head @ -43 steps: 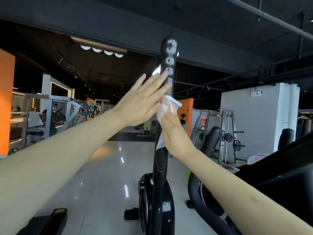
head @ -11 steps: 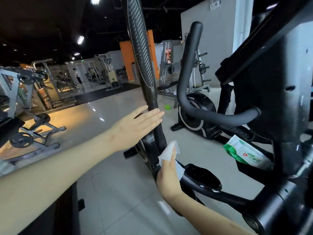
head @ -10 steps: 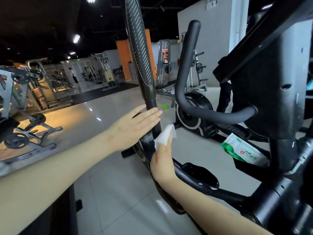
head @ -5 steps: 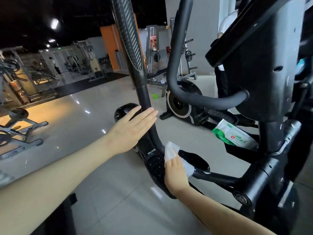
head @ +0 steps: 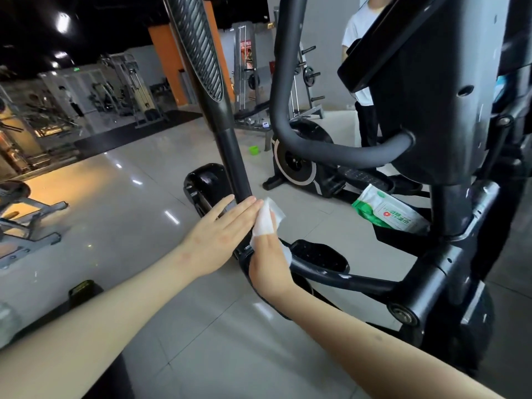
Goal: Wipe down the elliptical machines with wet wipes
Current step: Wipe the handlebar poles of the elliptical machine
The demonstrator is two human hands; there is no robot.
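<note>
1. Fingers of the right hand are curled around a white wet wipe, pressing it against the lower end of the black moving handlebar of the elliptical machine; the wipe covers the fingertips and bunches up beside the bar.
2. Flat and open, the left hand grips nothing; its straight fingers lie against the left side of the same bar, the tips touching the wipe.
3. That bar rises steeply toward the upper left, with a ribbed grip section higher up.
4. Just below the right hand, the bar joins a linkage carrying a black foot pedal, which runs right toward the machine's main column.
5. A curved fixed handle loops out from the machine's body above the pedal.
6. A green-and-white pack of wet wipes rests on a lower part of the machine frame, to the right of the hands and well apart from them.
7. Beyond it stands another elliptical on the glossy tiled floor, with a small green object nearby.
8. A person in a white shirt stands behind the machine, at upper right.
</note>
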